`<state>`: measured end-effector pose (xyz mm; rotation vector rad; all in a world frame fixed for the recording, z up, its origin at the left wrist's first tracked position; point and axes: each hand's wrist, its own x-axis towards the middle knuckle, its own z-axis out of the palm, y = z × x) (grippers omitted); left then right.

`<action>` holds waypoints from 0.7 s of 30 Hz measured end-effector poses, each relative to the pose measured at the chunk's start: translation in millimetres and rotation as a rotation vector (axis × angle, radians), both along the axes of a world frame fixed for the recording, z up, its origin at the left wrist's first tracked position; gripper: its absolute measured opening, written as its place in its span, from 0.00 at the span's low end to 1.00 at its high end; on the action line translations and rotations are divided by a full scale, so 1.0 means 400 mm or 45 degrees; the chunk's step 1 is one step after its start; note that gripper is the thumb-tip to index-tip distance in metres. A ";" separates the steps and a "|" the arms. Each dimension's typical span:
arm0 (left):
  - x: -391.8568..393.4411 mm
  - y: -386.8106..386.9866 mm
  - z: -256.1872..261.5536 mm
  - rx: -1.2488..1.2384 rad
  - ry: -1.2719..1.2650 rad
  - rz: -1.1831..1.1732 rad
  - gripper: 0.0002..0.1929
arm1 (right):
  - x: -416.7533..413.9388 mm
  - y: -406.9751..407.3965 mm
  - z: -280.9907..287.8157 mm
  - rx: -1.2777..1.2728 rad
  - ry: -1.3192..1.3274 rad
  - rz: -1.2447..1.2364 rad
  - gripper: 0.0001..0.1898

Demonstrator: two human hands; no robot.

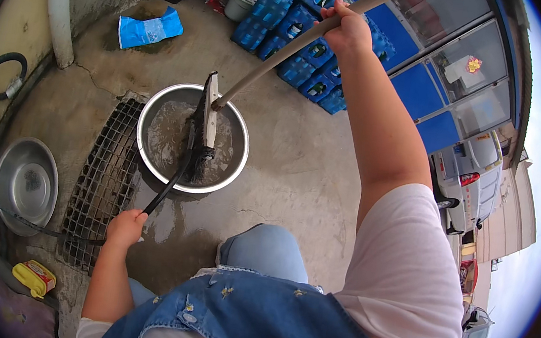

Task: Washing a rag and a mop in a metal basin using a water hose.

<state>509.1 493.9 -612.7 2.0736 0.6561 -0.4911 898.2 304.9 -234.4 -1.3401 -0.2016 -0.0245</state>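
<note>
My right hand (351, 29) grips the wooden handle (279, 57) of a broom or mop, raised at a slant. Its pale wooden head (210, 116), with dark wet bristles or strips (198, 162) along it, is held over a round metal basin (243, 153). Murky, rippling water (166, 128) stands in the basin. Around a black hose (164, 195) my left hand (126, 227) is closed. The hose's far end reaches over the basin rim to the dark strips, which partly hide its mouth.
A metal drain grate (103, 169) lies left of the basin, near a second metal basin (47, 192) leaning at the wall. A yellow bottle (34, 278) lies close by. Farther off are a blue bag (149, 30), stacked bottle packs (264, 13) and a grey bucket (240, 4).
</note>
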 end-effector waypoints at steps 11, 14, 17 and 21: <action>-0.011 -0.002 -0.014 0.034 -0.083 0.007 0.19 | -0.088 0.025 -0.504 -0.308 0.309 0.037 0.07; -0.012 -0.007 0.006 0.031 -0.064 0.002 0.19 | -0.094 0.049 -0.523 -0.307 0.369 0.028 0.07; -0.018 -0.003 -0.006 0.054 -0.074 0.025 0.19 | -0.024 0.070 -0.395 -0.138 0.243 -0.013 0.08; -0.023 0.007 -0.019 0.071 0.006 0.010 0.19 | 0.027 0.020 -0.076 -0.031 0.146 -0.028 0.06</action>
